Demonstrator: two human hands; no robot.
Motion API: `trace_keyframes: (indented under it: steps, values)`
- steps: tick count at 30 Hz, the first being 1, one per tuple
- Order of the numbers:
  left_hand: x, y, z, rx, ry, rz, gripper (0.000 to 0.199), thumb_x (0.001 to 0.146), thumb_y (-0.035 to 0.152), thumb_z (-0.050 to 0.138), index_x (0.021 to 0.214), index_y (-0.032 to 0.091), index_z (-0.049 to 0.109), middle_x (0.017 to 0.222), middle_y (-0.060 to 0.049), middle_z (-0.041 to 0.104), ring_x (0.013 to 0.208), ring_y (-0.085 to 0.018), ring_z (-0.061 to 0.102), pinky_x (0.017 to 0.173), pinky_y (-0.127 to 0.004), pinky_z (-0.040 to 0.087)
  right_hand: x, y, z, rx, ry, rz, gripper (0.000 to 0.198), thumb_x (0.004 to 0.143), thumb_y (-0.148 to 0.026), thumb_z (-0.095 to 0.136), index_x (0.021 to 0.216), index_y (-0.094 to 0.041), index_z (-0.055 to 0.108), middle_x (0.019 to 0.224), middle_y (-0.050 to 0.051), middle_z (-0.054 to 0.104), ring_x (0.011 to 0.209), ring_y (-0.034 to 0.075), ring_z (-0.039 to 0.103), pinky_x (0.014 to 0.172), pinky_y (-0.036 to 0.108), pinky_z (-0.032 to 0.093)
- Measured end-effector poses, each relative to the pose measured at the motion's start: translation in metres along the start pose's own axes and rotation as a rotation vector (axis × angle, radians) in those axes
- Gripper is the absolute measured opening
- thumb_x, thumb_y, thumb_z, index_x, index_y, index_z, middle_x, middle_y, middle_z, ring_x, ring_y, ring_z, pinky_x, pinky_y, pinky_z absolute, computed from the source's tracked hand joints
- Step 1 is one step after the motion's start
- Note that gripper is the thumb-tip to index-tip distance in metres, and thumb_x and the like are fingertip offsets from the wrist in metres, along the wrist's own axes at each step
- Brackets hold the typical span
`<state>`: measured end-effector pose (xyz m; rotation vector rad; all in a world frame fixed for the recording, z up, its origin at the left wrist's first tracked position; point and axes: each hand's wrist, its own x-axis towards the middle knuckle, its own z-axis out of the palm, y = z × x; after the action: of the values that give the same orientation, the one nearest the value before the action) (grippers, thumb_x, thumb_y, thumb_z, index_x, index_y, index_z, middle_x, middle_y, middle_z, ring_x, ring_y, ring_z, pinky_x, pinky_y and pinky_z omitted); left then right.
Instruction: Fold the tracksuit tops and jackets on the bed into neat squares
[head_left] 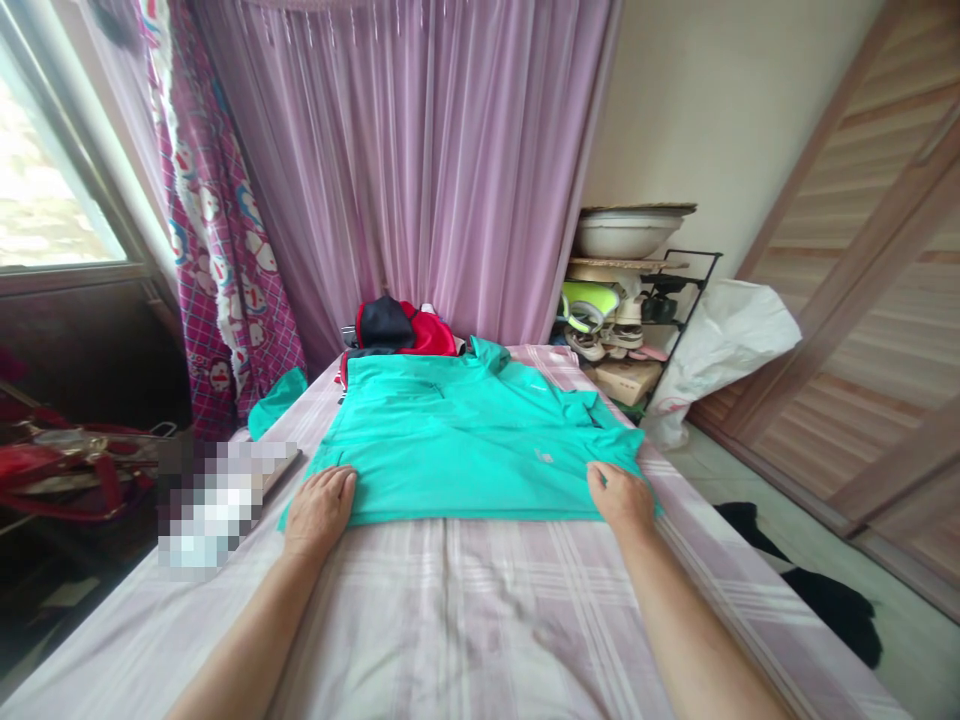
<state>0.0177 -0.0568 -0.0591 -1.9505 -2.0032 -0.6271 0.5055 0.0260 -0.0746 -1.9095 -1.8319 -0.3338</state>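
Lying flat on the checked bedsheet [480, 630], the green top [450, 450] has piled clothes [384, 326] just behind it. The left hand [321, 508] rests at its near left corner, fingers together; the right hand [622, 493], curled, at the near right. Whether either pinches cloth cannot be told.

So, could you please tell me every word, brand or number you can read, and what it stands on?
No text can be read.
Teal garment: small white mark near the right hand, too small to read.
Same garment, farther back: another pale mark, too small to read.
White bag: faint reddish marking low down, too blurred.
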Motion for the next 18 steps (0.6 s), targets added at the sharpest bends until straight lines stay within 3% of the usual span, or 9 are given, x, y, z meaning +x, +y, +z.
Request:
trace_keyframes:
  steps: [10,18]
  values:
    - [0.000,0.001,-0.002,-0.063,-0.070,-0.001,0.053,0.097,0.045,0.026,0.108,0.020,0.071,0.115,-0.008,0.073,0.115,-0.024,0.062,0.108,-0.039,0.044,-0.005,0.010,0.009,0.093,0.042,0.100,0.036,0.087,-0.034,0.046,0.093,-0.022,0.080,0.086,0.011,0.077,0.065,0.022,0.064,0.061,0.034,0.046]
    - [-0.001,-0.001,0.000,-0.098,-0.059,0.002,0.052,0.097,0.045,0.027,0.108,0.020,0.071,0.115,-0.007,0.073,0.116,-0.024,0.062,0.109,-0.040,0.043,-0.007,0.012,0.008,0.129,-0.063,0.083,0.035,0.086,-0.032,0.048,0.094,-0.024,0.081,0.087,0.009,0.077,0.071,0.022,0.065,0.063,0.033,0.047]
